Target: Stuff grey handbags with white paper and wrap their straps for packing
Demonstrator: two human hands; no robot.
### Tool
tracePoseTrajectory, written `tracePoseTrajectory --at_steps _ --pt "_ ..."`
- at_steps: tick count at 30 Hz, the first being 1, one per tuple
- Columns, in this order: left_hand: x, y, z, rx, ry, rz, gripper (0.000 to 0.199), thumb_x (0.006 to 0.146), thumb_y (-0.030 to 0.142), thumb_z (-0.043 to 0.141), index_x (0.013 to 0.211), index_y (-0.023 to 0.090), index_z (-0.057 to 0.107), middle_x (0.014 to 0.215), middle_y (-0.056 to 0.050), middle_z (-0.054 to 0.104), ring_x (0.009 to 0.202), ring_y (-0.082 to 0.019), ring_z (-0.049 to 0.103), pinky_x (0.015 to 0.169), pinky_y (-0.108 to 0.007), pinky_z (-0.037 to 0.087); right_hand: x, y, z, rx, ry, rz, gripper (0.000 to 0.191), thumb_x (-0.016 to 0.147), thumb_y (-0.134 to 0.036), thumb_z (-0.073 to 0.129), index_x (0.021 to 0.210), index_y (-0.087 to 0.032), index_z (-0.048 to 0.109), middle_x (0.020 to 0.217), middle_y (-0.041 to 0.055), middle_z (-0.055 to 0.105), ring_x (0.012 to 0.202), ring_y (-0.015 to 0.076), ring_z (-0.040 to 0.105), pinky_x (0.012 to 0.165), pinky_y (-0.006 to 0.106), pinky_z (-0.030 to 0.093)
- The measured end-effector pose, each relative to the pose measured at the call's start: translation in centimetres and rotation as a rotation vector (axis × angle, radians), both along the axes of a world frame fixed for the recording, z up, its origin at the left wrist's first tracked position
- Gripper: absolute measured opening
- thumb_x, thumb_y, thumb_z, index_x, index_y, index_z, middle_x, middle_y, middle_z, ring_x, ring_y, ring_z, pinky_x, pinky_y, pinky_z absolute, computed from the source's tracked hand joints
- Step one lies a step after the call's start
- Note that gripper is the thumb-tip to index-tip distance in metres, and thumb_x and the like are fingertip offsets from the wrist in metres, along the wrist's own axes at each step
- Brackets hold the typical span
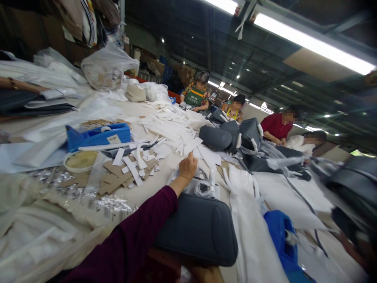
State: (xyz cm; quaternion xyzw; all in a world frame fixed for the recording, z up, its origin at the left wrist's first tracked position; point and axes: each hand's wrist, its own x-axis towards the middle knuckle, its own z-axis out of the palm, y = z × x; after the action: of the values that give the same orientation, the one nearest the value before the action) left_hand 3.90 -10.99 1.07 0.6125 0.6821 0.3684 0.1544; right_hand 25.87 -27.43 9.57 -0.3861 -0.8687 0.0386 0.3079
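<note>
Purple sleeve (132, 232) stretched across the grey bag (194, 228), the left hand (188, 167) reaches out over the tabletop (166, 163) in the head view, fingers curled together beside loose white strips (193, 146); whether they pinch anything, I cannot tell. A blurred tan shape (207, 274) under the bag may be the right hand, its grip unreadable. To reach well, I would keep the forearm light on the bag and clear of the plastic-wrapped fittings (203, 189) at its far edge. The bag lies flat directly before the wearer, smooth and matte, round-cornered, with a curved seam near one end.
</note>
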Motion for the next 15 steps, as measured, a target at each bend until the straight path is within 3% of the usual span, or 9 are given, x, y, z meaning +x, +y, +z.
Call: tracePoseTrajectory --at_steps 3,6,9,12,15 --pt "-0.1 -0.1 0.2 0.035 -0.018 -0.011 0.019 0.091 0.024 0.036 0.095 0.022 0.054 0.084 -0.006 0.066 0.082 -0.023 0.062 0.072 -0.031 0.039 3.8 0.6 2.5 -0.017 0.045 -0.091 0.028 0.077 -0.037 0.069 0.097 -0.056 0.063 0.091 0.0009 0.069 0.101 0.027 0.062 0.059 0.036 0.052" --pt "-0.2 0.1 0.1 0.151 -0.227 -0.07 0.006 0.079 0.02 0.049 0.074 0.023 0.048 0.066 0.002 0.053 0.069 -0.017 0.053 0.067 -0.027 0.036 4.8 1.1 4.0 -0.075 0.058 -0.159 0.017 0.07 -0.035 0.067 0.081 -0.048 0.07 0.068 0.0008 0.063 0.081 0.0296 0.066 0.057 0.042 0.051" --pt "-0.4 0.5 -0.3 0.265 -0.49 -0.198 0.018 0.068 0.015 0.053 0.062 0.022 0.037 0.059 0.006 0.038 0.061 -0.012 0.042 0.062 -0.024 0.034 0.7 0.9 2.6 -0.199 0.057 -0.292 0.013 0.071 -0.028 0.061 0.064 -0.035 0.069 0.064 0.0013 0.062 0.073 0.0252 0.064 0.061 0.038 0.049" --pt "-0.6 0.7 -0.4 0.302 -0.568 -0.297 0.018 0.066 0.015 0.051 0.062 0.021 0.035 0.06 0.007 0.036 0.059 -0.011 0.038 0.059 -0.023 0.033 -5.7 2.4 -0.3 -0.221 0.046 -0.335 0.018 0.077 -0.023 0.057 0.084 -0.028 0.072 0.078 0.0023 0.067 0.078 0.0213 0.063 0.068 0.033 0.047" --pt "-0.8 0.6 -0.3 0.324 -0.627 -0.393 0.015 0.065 0.016 0.049 0.062 0.021 0.035 0.06 0.006 0.039 0.059 -0.01 0.041 0.059 -0.022 0.035 -9.7 6.9 -2.1 -0.256 -0.114 -0.541 0.025 0.076 -0.013 0.057 0.096 -0.017 0.071 0.096 0.0091 0.066 0.086 0.0193 0.061 0.078 0.03 0.044"
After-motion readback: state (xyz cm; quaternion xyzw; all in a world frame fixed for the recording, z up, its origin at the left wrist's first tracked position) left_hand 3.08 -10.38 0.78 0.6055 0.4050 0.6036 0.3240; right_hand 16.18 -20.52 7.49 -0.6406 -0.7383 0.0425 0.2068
